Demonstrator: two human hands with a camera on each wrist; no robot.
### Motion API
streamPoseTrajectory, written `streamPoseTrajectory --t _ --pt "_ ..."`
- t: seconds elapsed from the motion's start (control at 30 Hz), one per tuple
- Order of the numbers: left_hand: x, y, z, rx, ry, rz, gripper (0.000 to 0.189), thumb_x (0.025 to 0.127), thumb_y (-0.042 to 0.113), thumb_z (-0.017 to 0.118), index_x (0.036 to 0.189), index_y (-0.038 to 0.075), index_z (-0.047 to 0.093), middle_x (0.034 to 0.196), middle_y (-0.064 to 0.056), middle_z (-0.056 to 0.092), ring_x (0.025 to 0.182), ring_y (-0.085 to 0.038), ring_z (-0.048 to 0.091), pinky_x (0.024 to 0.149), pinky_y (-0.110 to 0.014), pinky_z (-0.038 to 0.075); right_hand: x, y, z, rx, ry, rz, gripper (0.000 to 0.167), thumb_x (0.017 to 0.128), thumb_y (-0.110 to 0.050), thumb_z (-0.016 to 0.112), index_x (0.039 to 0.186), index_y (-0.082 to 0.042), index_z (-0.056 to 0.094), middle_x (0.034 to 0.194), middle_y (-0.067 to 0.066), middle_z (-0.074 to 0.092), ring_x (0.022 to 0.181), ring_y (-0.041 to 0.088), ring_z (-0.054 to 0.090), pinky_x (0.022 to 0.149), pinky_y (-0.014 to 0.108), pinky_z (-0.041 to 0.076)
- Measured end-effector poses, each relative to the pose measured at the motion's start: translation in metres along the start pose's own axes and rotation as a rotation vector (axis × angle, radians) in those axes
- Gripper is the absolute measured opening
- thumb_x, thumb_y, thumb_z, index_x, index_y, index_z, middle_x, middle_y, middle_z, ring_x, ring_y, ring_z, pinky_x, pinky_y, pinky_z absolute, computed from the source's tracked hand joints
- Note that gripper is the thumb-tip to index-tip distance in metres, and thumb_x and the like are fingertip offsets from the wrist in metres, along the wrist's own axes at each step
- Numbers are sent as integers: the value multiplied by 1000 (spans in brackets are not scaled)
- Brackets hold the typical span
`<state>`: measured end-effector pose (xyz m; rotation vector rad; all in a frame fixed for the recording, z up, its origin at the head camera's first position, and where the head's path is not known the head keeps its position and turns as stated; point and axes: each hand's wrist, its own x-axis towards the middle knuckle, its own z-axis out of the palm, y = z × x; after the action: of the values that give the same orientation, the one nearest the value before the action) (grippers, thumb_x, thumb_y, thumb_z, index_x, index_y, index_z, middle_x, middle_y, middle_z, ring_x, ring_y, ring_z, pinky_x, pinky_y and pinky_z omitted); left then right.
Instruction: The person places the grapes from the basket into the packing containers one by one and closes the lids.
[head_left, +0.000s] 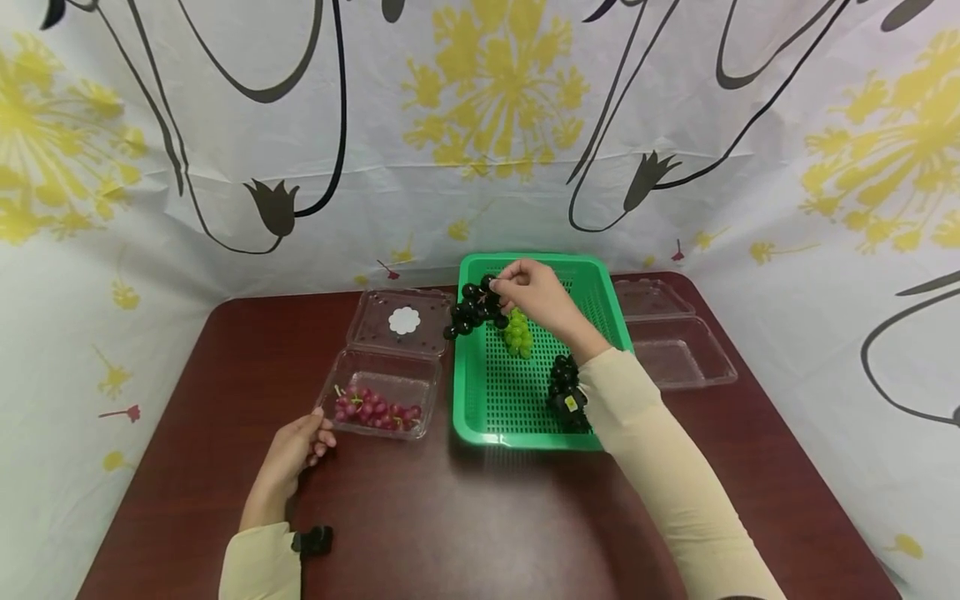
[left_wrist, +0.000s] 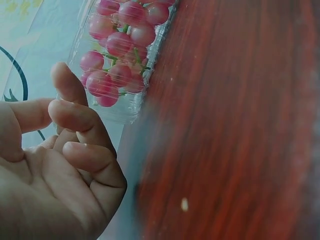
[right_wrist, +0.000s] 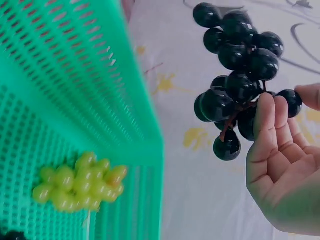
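My right hand (head_left: 542, 298) pinches a bunch of black grapes (right_wrist: 240, 65) between thumb and fingers, up over the left rim of a green basket (head_left: 468, 392). Below it in the basket lie a bunch of green grapes (head_left: 517, 335) and a second dark bunch (head_left: 564, 387) with a small yellow-marked piece on it. On the left, the fingers of my left hand (head_left: 296, 446) pinch the near left corner of an open clear plastic box (head_left: 390, 387). Red grapes (head_left: 375, 408) lie along the near side of that box, seen close up in the left wrist view.
The box's lid (head_left: 367, 321), folded back, bears a white scalloped sticker (head_left: 404, 320). Right of the basket stands another open clear box (head_left: 678, 354), partly behind my right arm. A flower-printed sheet (head_left: 480, 200) hangs behind the dark red table (head_left: 247, 358).
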<state>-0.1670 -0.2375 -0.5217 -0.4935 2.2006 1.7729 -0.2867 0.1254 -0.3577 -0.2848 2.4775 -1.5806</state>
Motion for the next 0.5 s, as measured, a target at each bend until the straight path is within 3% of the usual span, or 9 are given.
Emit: streamPoseTrajectory --t 0.3,0.5 --pt "-1 -1 -2 29 -15 -7 44 105 42 32 107 3 53 69 10 58 62 -6 47 58 -24 38 -1 -31 29 108 -14 -28 21 96 -25 58 107 -7 56 84 4 64 81 20 66 72 29 51" --pt "1 0 -1 55 -5 17 47 104 44 32 107 2 53 69 10 57 62 -6 46 58 -25 38 4 -37 54 192 -62 -47 21 96 -25 59 107 -8 56 85 4 66 84 27 71 75 36 52"
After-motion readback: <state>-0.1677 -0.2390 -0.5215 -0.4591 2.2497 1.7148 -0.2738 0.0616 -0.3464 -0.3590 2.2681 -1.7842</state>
